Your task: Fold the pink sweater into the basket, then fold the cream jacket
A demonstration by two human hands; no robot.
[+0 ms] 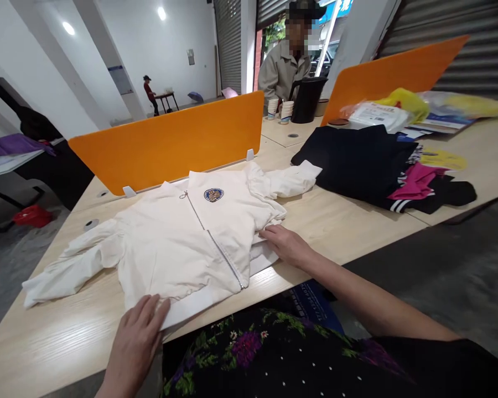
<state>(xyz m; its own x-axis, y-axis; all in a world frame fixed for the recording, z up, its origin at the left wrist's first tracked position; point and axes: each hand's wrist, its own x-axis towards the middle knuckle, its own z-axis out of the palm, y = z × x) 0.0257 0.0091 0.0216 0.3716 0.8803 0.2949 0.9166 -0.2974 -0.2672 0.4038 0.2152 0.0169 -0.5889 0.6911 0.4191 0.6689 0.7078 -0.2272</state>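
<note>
A white zip jacket [161,243] with a round blue badge lies spread on the light wooden table, front upward and sleeves out to the sides. Its zipper is partly undone, and the front splits apart toward the hem. At the lower left corner of the hem, my left hand [135,337] is closed on the cloth, fingers on top and thumb close beside them. My right hand [288,246] pinches the jacket's edge at the lower right side, where the back layer shows under the front. The fingertips there are partly hidden by cloth folds.
Orange dividers [170,143] stand along the table's far side. Dark folded clothes [357,166] lie to the right, with plastic packages [377,116] behind. A black pitcher [309,99] and paper cups [286,112] stand near a co-worker [280,72] across the table.
</note>
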